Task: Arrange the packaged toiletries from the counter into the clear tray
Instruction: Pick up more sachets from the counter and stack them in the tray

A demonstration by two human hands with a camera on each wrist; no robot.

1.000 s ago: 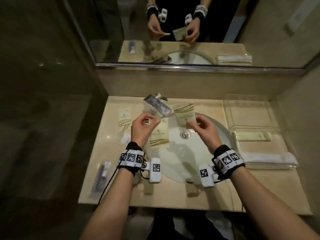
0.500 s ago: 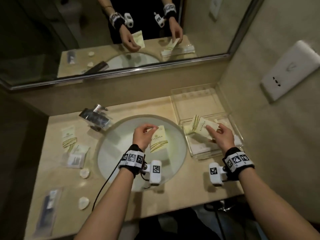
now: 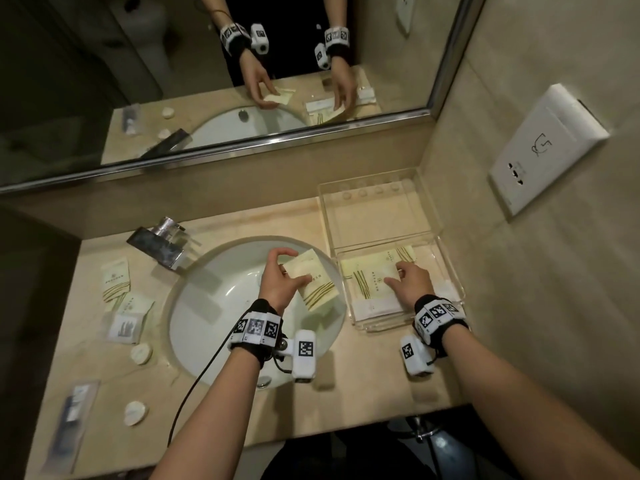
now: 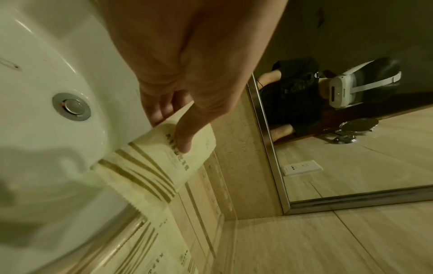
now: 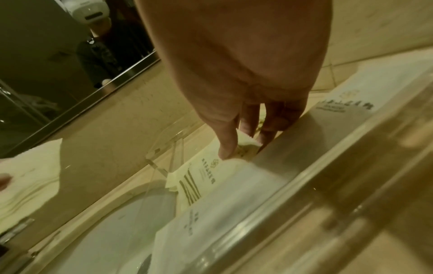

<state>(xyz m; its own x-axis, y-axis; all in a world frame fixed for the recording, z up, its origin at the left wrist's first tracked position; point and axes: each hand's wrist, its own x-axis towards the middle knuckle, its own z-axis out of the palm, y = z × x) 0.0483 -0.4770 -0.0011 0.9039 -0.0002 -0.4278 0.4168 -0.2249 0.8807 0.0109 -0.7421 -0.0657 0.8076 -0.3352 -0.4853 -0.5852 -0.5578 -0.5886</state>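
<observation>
With a few flat packets already in the clear plastic tray [image 3: 446, 271] at the desk's right edge, the right hand [image 3: 410, 280] pinches a cream striped packet [image 3: 369, 277] there, the left hand [image 3: 282, 278] holds another cream sachet [image 3: 317, 284] above the sink, and several wrapped toiletries [image 3: 116, 278] remain by the left edge.

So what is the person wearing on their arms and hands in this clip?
Both forearms are bare, with no sleeves or gloves. Each wrist carries a black band wrapped in white tiles printed with black square codes. A small white camera block with its own code tag hangs inward from each band, the left one and the right one. A thin black cable runs back along the left forearm.
</observation>
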